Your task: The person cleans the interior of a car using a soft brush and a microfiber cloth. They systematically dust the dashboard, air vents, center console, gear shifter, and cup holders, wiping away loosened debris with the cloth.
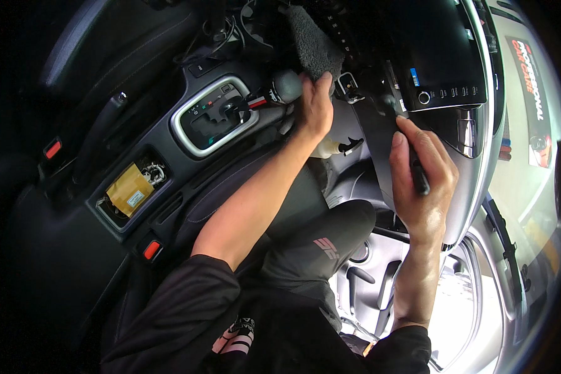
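Note:
A dark grey microfibre cloth [315, 44] hangs from my left hand [317, 110], pinched between thumb and fingers. That hand is beside the round-topped gear lever [287, 86], in front of the lower dashboard. My right hand [427, 173] grips the black handle of a detailing brush [418, 175]. Its blurred head is at the dashboard trim, just below the centre screen [442, 51]. Whether the bristles touch the trim, I cannot tell. A small open socket compartment [349, 88] lies between my two hands.
The shifter panel [215, 117] has a silver surround. Behind it, a console tray [121, 224] holds a brown packet [130, 189] and metal keys or rings. A handbrake lever [105, 121] rises beyond. The open door [369, 280] is at my right, the windscreen beyond the dashboard.

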Demonstrator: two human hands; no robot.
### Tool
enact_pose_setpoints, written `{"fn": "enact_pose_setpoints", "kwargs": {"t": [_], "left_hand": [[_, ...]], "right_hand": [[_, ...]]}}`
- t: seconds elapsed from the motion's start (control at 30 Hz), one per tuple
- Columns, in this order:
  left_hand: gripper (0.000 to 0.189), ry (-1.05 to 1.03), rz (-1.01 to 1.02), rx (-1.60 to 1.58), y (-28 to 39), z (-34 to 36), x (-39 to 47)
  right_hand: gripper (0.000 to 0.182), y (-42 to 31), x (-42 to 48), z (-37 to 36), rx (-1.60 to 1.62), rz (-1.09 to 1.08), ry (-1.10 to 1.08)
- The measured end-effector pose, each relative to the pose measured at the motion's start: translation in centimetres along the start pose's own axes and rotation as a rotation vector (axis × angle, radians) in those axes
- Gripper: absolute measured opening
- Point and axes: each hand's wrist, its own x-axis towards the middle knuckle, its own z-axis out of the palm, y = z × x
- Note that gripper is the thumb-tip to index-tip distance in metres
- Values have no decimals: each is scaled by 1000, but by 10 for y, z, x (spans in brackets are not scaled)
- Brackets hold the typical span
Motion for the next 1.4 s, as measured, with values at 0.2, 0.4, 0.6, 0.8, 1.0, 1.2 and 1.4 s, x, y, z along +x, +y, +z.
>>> {"fn": "enact_pose_setpoints", "kwargs": {"t": [0.2,0.4,0.6,0.8,1.0,1.2,1.4], "left_hand": [[30,-255,461,422,38,22,-28],[32,-151,-169,-409,52,81,-29],[61,23,-489,-496,59,119,-21],[63,-47,-385,-490,44,115,-14],[40,58,-392,-558,64,65,-44],[38,-127,-307,-97,65,9,-94],[41,-146,-745,3,-13,-32,-122]], "right_hand": [[15,13,-41,-24,-140,222,-8],[16,23,-77,-36,-71,324,37],[18,27,-107,-46,34,481,46],[19,26,-115,-47,81,576,26],[20,25,-117,-58,57,545,68],[22,15,-110,-65,105,538,96],[25,-13,-74,-66,153,203,209]]}}
